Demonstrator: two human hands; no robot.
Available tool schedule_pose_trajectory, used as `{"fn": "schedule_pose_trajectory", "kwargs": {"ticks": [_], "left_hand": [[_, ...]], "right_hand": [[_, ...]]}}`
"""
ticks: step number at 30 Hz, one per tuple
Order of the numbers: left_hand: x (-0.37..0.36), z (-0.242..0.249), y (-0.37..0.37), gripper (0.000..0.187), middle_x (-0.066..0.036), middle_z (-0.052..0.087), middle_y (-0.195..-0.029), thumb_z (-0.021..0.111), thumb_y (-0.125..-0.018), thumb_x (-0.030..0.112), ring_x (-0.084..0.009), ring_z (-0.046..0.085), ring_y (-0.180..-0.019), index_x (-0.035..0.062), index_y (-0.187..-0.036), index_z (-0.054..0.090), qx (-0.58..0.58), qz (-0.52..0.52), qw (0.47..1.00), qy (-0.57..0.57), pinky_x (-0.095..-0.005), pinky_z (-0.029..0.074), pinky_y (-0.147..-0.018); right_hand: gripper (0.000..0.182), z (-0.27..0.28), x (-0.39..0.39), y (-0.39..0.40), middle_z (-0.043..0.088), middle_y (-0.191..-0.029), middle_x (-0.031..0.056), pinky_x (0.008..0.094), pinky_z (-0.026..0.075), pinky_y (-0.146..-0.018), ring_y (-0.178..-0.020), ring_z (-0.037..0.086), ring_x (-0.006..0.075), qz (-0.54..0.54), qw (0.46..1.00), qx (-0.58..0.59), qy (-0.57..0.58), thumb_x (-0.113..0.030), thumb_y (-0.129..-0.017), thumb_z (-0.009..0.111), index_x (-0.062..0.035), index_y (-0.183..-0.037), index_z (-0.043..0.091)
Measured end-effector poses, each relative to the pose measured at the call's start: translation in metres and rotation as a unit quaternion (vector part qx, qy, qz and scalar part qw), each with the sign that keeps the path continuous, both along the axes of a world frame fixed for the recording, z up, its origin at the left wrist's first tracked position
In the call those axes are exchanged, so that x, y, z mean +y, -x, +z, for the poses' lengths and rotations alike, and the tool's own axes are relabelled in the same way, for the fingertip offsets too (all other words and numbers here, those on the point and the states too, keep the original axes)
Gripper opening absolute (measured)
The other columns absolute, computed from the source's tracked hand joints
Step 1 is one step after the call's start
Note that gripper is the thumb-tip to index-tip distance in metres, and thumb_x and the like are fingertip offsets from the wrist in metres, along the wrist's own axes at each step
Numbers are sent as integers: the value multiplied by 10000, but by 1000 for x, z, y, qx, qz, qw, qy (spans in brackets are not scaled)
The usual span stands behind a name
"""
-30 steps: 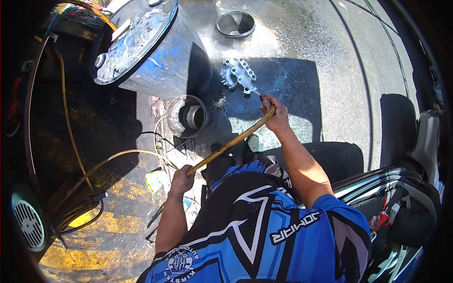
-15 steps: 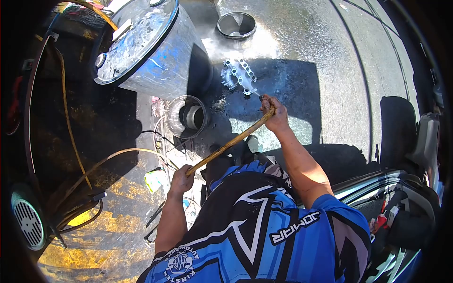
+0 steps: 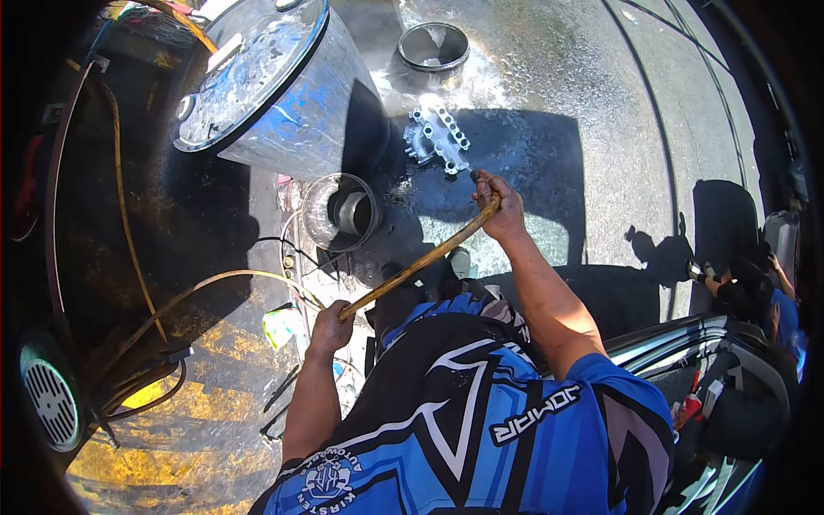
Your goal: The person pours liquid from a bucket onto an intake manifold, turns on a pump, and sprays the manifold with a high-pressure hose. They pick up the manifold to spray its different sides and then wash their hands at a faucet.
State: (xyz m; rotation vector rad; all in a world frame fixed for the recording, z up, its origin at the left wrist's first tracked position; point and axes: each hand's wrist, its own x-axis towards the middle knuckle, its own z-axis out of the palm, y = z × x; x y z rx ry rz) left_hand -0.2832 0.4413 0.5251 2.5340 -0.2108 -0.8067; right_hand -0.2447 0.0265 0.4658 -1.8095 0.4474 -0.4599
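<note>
Ahead of and slightly left of the right hand (image 3: 505, 212), a metal part (image 3: 448, 153) is lying on the wet ground (image 3: 536, 172) — its long axis slanting from far left to near right. That nearer hand is gripping the hose (image 3: 421, 261) by its far end — the left (image 3: 330, 330), fingers curled, is holding it farther back.

Hose (image 3: 421, 263), yellowish, one: gripped by left hand (image 3: 332, 328) and right hand (image 3: 503, 208). Metal casting (image 3: 446, 144), ported, one: on wet ground (image 3: 524, 184).
</note>
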Motion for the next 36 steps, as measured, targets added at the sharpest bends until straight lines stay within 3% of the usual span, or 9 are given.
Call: {"fn": "schedule_pose_trajectory", "kwargs": {"ticks": [3, 6, 36], "left_hand": [[1, -3, 2, 186, -230, 684, -830, 643, -910, 173, -400, 678, -783, 28, -1026, 663, -15, -8, 1000, 10, -431, 537, -702], [0, -3, 2, 186, -228, 685, -831, 644, -908, 170, -403, 677, -782, 27, -1026, 662, -14, -3, 1000, 7, -432, 537, -702], [-9, 7, -5, 185, -233, 683, -852, 641, -909, 174, -417, 671, -811, 27, -1020, 659, 3, 11, 1000, -11, -445, 536, -717]], "right_hand": [[171, -3, -1, -2, 700, -993, 169, 342, 548, -751, -862, 705, 275, 7, 1000, -20, -17, -104, -936, 645, 19, -1055, 651], [199, -1, -3, -6, 690, -1097, 118, 266, 561, -665, -758, 657, 118, 17, 999, -22, 20, -173, -997, 590, 20, -985, 637], [211, -4, -5, -25, 691, -1074, 100, 278, 577, -685, -793, 651, 123, 30, 997, -28, 58, -177, -998, 593, 28, -1002, 643]]}}
